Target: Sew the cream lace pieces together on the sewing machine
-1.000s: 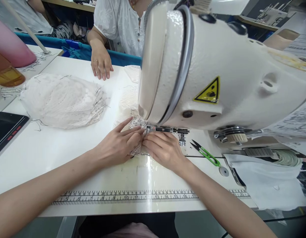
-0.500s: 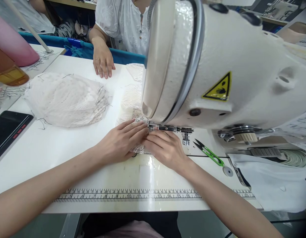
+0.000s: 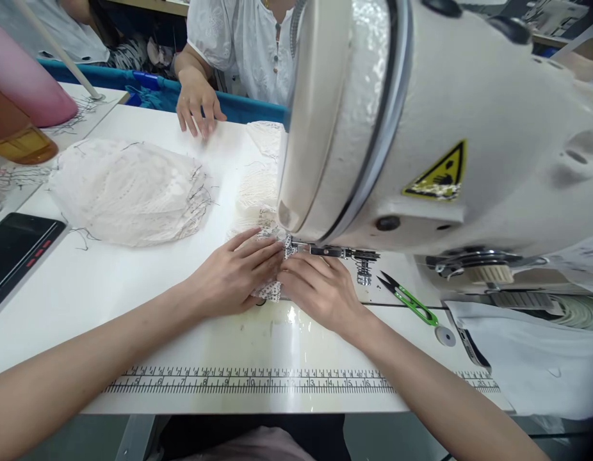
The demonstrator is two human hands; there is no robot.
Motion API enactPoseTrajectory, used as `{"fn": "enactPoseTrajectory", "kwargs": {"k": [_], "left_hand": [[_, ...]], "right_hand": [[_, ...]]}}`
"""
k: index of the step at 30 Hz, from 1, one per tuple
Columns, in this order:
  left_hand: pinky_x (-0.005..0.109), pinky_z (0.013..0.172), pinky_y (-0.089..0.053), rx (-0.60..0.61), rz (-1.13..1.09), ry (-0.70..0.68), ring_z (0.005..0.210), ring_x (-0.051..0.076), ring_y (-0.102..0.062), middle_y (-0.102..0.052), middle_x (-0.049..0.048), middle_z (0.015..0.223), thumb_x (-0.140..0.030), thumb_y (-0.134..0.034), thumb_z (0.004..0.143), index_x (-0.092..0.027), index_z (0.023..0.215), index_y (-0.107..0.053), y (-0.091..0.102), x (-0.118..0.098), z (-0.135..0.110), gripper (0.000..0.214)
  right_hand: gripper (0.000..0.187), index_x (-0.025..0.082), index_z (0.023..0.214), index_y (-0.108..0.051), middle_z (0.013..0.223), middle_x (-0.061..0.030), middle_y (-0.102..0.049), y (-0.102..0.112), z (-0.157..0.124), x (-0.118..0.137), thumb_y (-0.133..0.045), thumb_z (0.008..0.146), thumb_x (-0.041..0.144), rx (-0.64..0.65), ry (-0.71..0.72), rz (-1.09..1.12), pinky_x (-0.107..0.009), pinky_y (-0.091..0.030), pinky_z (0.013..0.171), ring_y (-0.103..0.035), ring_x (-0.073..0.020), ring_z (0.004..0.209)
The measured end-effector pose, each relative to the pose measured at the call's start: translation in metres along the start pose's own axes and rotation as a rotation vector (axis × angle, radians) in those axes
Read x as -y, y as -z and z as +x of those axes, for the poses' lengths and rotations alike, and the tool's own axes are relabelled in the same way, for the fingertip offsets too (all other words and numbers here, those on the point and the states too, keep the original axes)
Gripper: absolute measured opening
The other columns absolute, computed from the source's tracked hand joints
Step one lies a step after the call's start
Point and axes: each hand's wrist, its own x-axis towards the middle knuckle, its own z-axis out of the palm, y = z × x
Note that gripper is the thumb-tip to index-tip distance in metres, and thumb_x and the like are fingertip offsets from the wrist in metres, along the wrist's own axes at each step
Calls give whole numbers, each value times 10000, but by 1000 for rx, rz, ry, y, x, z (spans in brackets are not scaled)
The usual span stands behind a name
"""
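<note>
White patterned lace fabric (image 3: 258, 186) runs along the table, past the left side of the sewing machine head (image 3: 354, 128), down to my hands. My left hand (image 3: 239, 272) lies flat on the lace with its fingers stretched toward the presser foot area. My right hand (image 3: 323, 288) is closed, fingers together and bent, their tips at the lace's right edge just below the metal attachment (image 3: 332, 251). A strip of lace shows between the two hands. The needle is hidden behind the machine head and my fingers.
Green thread snips (image 3: 409, 299) and a bobbin (image 3: 445, 336) lie right of my right hand. A pile of white lace pieces (image 3: 133, 192) and a phone (image 3: 18, 256) lie left. A ruler strip (image 3: 258, 381) lines the front edge. A co-worker's hand (image 3: 198, 105) is at the far edge.
The co-worker's hand has drawn back slightly and its fingers are blurred. The machine appears a little further right in view. Slightly more lace shows between my hands, which stay nearly in place.
</note>
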Motion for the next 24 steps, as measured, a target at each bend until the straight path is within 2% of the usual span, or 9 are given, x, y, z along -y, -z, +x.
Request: {"fn": "enactPoseTrajectory", "kwargs": {"k": [3,6,10,12,14,17,24], "left_hand": [[465,1131,-367,-9,-7,2,1258,275,-535,-608,130,1311,-198,-498,803,-75,1231,-608,0,0,0,459],[442,1143,-352,-26,-12,-13,1281,267,-514,-600,120,1325,-192,-493,810,-80,1240,-601,-2,0,0,457],[426,1132,-364,-37,-14,-23,1273,257,-525,-589,132,1336,-183,-462,835,-64,1260,-582,-3,1,1,457],[427,1129,-365,-29,-14,-20,1273,262,-525,-584,138,1341,-186,-466,836,-64,1264,-578,-3,1,1,459],[430,1136,-353,-14,-17,-19,1290,265,-509,-568,134,1360,-196,-482,830,-77,1275,-572,-2,1,1,469],[437,1149,-327,18,-26,-27,1312,263,-487,-543,132,1387,-206,-486,824,-77,1313,-539,-2,2,2,508],[465,1159,-290,80,-32,-40,1307,256,-495,-554,120,1376,-240,-471,853,-98,1380,-474,-2,4,1,545]], "right_hand": [[131,191,846,-619,931,22,-708,-1,0,0,-551,903,95,-8,13,11,-279,-401,878,-594,-119,995],[146,182,916,-630,895,18,-717,0,-1,0,-542,899,68,-19,15,45,-280,-408,851,-610,-121,970],[168,172,1026,-625,998,-9,-723,0,-1,1,-527,905,110,-8,-60,67,-286,-417,800,-619,-138,995],[133,175,1000,-629,1007,-7,-722,1,-1,2,-534,910,151,-2,-100,25,-286,-414,754,-629,-138,937],[107,183,927,-633,958,6,-725,1,0,1,-544,901,128,-14,-81,0,-275,-414,726,-633,-130,896],[135,185,860,-635,890,17,-723,3,1,0,-560,880,75,-42,-13,12,-260,-443,768,-634,-128,934],[96,167,895,-653,858,19,-732,0,-1,0,-594,883,92,-80,42,63,-303,-511,878,-648,-122,877]]}}
